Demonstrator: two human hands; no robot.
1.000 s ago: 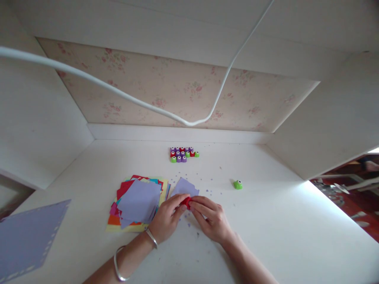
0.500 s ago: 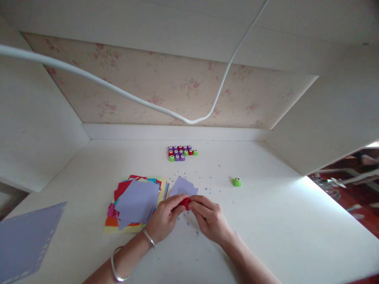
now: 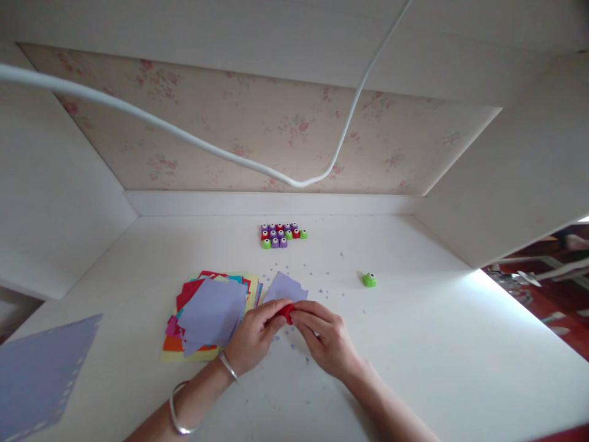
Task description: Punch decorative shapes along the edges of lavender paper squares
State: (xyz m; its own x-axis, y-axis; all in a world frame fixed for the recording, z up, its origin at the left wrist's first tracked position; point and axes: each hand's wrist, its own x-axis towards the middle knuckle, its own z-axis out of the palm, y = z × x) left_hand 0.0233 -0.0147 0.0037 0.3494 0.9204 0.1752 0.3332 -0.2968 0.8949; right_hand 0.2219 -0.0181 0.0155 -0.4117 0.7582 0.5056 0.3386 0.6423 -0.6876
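Observation:
Between my two hands is a small red paper punch [image 3: 286, 312], mostly covered by fingers. My left hand [image 3: 255, 334] pinches it from the left with thumb and fingers. From the right, my right hand [image 3: 326, 336] closes its fingertips on the same punch. Just beyond the fingers a lavender piece of paper [image 3: 286, 287] shows; whether it sits in the punch's slot is hidden. Tiny punched lavender bits [image 3: 321, 291] lie scattered around it on the white table [image 3: 414, 368].
Left of my hands lies a stack of coloured paper [image 3: 214, 313]. A lavender sheet with a notched edge [image 3: 41, 374] is at far left. Several punches [image 3: 280, 234] stand in rows at the back, and one green punch [image 3: 369, 280] sits apart. A white cable [image 3: 207, 147] hangs in front.
Both hands stay on the red punch, with only a slight shift of the fingers. The whole view has tilted slightly; the other things lie as before.

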